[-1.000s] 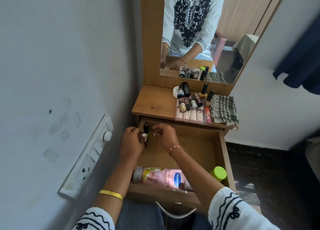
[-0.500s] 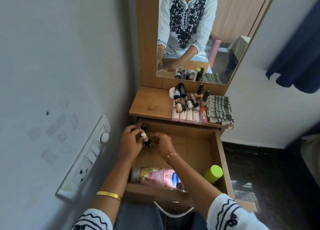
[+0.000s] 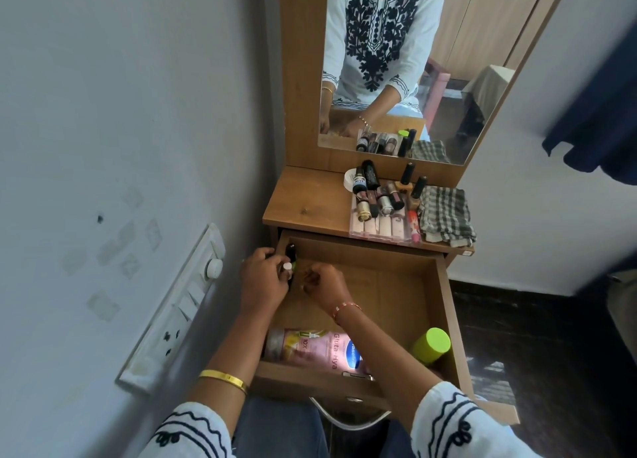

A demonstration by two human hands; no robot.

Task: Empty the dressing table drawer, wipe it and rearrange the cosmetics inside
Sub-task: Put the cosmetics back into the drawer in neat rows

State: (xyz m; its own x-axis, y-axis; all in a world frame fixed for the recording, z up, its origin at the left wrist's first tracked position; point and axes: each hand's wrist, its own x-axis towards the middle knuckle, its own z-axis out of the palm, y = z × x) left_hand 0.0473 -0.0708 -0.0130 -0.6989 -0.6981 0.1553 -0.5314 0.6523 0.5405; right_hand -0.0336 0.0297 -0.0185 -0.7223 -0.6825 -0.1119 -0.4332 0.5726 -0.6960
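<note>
We see left hand point(image 3: 263, 278) fingers curled round small white-capped bottle point(image 3: 287, 268) in drawer point(image 3: 444, 285) far-left corner. Right hand point(image 3: 322, 283) fingers curled just beside; grasp indeterminate. Dark bottle point(image 3: 291, 251) beyond fingertips. Pink lotion bottle point(image 3: 310, 349), green-capped bottle point(image 3: 431, 345) behind wrists. Cosmetics tray point(image 3: 382, 230), checked cloth point(image 3: 446, 216) on tabletop above.

Pink lotion bottle point(image 3: 320, 349): "Gluta-Hya", "10X", Vaseline logo.

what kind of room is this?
Most likely a bedroom or dressing corner at home. A wooden dressing table with a tall mirror stands against the wall, lipsticks lie on its top, and a lotion bottle lies in the open drawer.
</note>
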